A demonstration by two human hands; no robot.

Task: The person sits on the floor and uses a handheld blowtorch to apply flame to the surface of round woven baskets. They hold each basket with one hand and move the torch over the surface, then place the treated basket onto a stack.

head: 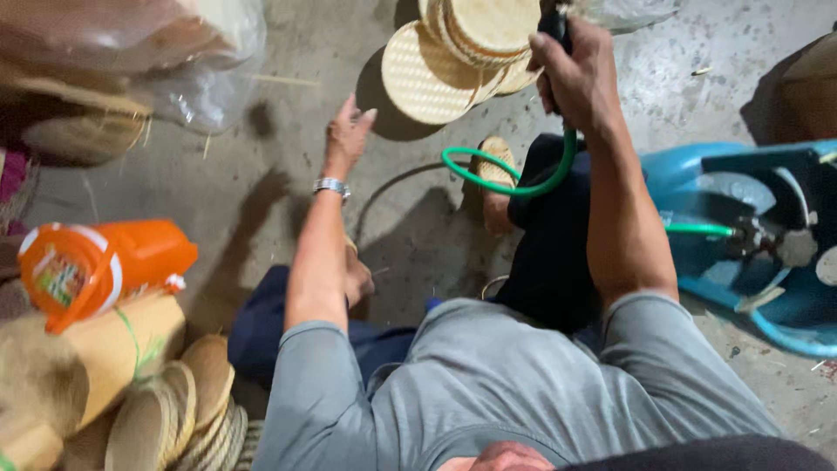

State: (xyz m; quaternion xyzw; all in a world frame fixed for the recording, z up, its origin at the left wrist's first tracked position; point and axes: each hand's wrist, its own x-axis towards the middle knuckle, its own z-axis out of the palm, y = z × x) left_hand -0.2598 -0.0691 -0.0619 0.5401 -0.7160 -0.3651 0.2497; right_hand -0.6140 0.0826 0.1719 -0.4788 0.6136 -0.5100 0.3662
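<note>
My right hand [571, 74] is closed around a black handle [553, 26] with a green hose [510, 179] looping down from it. It is held over a stack of round woven bamboo discs [475, 39] on the concrete floor. My left hand [347, 133], with a metal watch on its wrist, reaches out over bare floor to the left of the discs. Its fingers are spread and it holds nothing. The hose runs right to a blue cylinder-like unit [758, 235].
An orange plastic container [100, 266] rests on woven bamboo pieces [166, 410] at the lower left. A clear plastic bag [187, 65] of woven items lies at the top left. My sandalled foot [497, 183] rests below the discs.
</note>
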